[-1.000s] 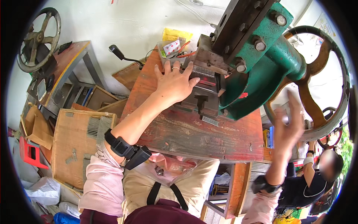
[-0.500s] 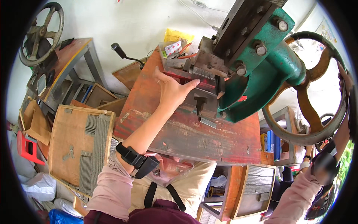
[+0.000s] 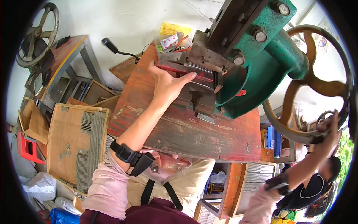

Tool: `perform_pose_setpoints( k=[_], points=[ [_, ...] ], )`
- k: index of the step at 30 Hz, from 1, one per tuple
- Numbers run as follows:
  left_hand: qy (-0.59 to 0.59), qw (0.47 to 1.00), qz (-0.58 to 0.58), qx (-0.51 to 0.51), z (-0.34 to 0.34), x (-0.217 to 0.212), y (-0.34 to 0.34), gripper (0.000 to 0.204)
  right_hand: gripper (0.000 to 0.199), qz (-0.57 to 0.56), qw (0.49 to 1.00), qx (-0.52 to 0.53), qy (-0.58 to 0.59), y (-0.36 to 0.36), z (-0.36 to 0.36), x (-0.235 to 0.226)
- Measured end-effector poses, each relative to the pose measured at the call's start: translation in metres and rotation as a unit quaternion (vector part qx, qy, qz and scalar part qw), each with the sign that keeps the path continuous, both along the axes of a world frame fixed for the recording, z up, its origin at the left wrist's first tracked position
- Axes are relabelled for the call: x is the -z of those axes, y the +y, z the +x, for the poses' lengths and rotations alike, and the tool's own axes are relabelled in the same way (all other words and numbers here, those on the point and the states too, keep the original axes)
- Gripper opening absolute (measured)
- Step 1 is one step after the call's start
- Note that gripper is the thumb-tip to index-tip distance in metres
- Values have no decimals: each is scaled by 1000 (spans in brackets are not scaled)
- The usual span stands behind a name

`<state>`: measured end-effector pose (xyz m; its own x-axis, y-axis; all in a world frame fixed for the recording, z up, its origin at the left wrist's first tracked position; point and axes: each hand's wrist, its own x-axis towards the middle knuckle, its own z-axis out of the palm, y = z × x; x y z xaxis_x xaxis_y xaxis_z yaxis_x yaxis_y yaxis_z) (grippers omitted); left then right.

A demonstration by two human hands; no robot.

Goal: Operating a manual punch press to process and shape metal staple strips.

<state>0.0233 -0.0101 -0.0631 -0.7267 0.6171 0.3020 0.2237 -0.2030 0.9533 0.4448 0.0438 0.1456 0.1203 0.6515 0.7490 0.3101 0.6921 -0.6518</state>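
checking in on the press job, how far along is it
Done: a small metal strip lies on the red table. In hand: left hand rests at the die block, right hand grips the flywheel. Left: cannot tell how many pieces remain.

Flywheel (image 3: 309, 84): I lose its right rim past the picture's edge.
Right hand (image 3: 328, 128): blurred on that flywheel; grip unclear.

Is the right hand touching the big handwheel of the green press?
Touching. The head view shows the right hand wrapped over the handwheel rim at its lower right.
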Motion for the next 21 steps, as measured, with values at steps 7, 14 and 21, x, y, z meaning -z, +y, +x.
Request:
perform_pose_setpoints(
  k=[7,14,21],
  points=[
    [-14,1000,-15,9,-2,-2,0,120,29,0,990,118,83,-15,-51,-15],
    [-29,997,17,66,-4,5,-1,115,41,81,954,168,237,-23,-106,100],
    [25,999,-33,-18,0,-2,1,114,17,-1,992,99,-83,-2,-7,-42]
  ],
)
